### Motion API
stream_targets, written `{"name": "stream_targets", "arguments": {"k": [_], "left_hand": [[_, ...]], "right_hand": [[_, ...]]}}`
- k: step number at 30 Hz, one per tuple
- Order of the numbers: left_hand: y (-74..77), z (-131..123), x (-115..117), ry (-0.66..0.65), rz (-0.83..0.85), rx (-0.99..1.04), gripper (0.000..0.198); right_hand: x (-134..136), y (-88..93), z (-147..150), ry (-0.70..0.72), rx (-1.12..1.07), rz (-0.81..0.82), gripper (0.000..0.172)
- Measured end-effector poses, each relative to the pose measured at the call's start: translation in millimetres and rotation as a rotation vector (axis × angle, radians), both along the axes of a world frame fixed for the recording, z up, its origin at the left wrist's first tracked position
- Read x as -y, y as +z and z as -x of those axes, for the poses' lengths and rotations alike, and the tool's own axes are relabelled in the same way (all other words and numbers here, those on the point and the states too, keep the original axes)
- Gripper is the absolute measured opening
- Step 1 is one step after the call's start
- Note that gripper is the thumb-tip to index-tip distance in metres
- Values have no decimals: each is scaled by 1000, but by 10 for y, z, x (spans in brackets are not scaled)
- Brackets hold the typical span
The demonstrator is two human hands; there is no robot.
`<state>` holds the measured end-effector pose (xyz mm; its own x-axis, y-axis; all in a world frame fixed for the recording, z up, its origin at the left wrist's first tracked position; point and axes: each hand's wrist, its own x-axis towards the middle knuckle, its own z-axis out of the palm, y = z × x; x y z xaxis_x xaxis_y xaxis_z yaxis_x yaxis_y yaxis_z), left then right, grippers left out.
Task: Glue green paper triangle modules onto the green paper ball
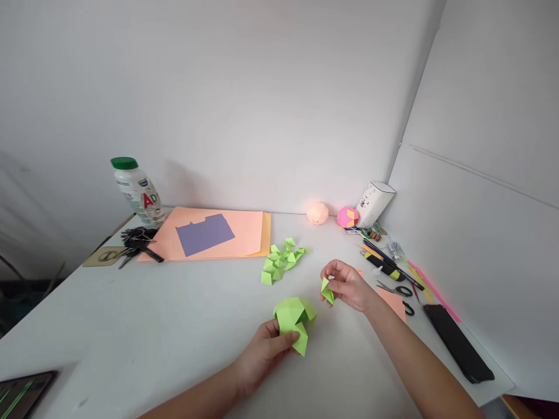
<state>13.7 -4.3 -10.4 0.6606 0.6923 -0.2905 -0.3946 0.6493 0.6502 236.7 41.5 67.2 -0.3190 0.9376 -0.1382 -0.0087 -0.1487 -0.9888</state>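
My left hand [261,356] grips a partly built green paper ball [295,321] made of folded units, just above the white table [174,314]. My right hand [348,285] pinches one small folded green paper unit [327,290] a short way to the right of the ball, not touching it. Behind both hands lies a loose pile of several green folded units [282,261].
At the back are salmon and orange paper sheets [244,230] with a purple piece [205,234], a green-capped bottle [138,193], keys [138,241], a pale paper ball [317,213] and a pink one [348,217]. Pens, scissors [399,289] and a black case [457,351] lie right; a tablet [21,391] lower left.
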Motion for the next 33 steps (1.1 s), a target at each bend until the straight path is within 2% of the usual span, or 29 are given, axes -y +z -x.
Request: {"name": "stream_targets", "arguments": {"k": [8,12,22,28,33], "left_hand": [[50,11,-12,21,39,7,27],[78,22,-23,27,56,11,26],[79,15,-11,41,107,52,29],[22,15,-5,12,105,53,34],[8,25,-3,8,94,46,34]], "right_hand": [[0,130,-211,-32,-163,38,13],[-57,148,-223,-70,-244,87,12],[-180,9,-273,-250,-122,59,27],[-172,-35,-297,-330,-65,7,30],[-174,-30,-342,-332,37,-29,21]]}}
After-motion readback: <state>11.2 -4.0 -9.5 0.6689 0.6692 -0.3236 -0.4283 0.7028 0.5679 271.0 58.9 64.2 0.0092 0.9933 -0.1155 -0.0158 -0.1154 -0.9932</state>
